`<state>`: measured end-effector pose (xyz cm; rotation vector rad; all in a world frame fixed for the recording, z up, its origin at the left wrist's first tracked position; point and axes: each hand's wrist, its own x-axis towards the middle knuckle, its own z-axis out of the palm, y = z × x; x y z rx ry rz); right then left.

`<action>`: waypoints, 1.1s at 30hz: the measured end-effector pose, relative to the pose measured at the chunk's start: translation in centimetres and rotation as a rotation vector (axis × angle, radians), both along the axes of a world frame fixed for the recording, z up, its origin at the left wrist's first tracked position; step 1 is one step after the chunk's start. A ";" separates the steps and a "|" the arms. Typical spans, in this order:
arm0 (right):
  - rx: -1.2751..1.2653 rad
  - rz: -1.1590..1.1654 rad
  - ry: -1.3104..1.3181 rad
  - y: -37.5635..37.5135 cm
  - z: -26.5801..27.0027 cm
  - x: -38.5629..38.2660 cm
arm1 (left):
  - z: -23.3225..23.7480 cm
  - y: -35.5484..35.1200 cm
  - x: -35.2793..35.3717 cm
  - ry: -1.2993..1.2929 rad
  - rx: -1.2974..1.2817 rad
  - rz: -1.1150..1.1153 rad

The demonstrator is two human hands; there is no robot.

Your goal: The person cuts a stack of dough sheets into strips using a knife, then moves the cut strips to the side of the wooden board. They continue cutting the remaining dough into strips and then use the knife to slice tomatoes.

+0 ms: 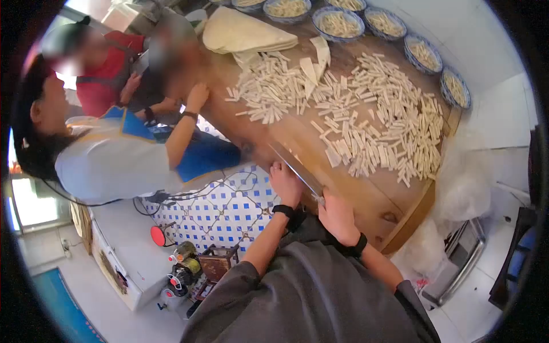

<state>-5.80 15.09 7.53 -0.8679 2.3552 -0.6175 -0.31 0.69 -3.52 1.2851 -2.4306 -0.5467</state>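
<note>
My right hand [338, 218] is closed around the handle of a kitchen knife [306, 178] at the near edge of the wooden table [366, 197]. The blade points away from me and to the left. Beside the blade is my left hand [286, 184], its fingers curled; whether they touch the blade or hold anything small is hidden. Past the knife, many short pale strips [394, 123], like cut dough, lie spread over the table. A few larger flat pieces [311, 68] rest among them. Behind these sits a folded pale sheet [246, 31].
Several blue-and-white bowls [338, 24] filled with strips line the table's far and right edges. At left, a person in a white top and blue apron [126, 151] leans at the table, with others beyond. Plastic bags [466, 186] hang at right. Bottles [184, 257] stand low at left.
</note>
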 end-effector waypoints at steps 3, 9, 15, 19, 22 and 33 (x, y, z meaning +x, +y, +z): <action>-0.022 0.017 0.047 0.0 0.3 0.4 | -1.3 -0.4 0.2 0.075 0.008 0.020; 0.069 -0.074 -0.152 0.0 1.4 0.8 | -0.2 -0.1 0.1 -0.054 -0.021 0.036; 0.095 -0.089 -0.216 0.7 0.2 1.1 | -0.6 -0.1 -0.2 0.112 -0.047 0.074; 0.078 -0.070 -0.202 1.3 0.2 1.2 | -1.1 -0.1 0.1 0.169 0.038 0.099; 0.082 -0.065 -0.136 1.2 0.7 1.1 | -0.4 -0.6 0.1 0.127 0.030 0.041; -0.094 0.002 -0.113 1.5 -1.7 -0.1 | -0.7 -0.6 0.6 0.139 -0.092 0.030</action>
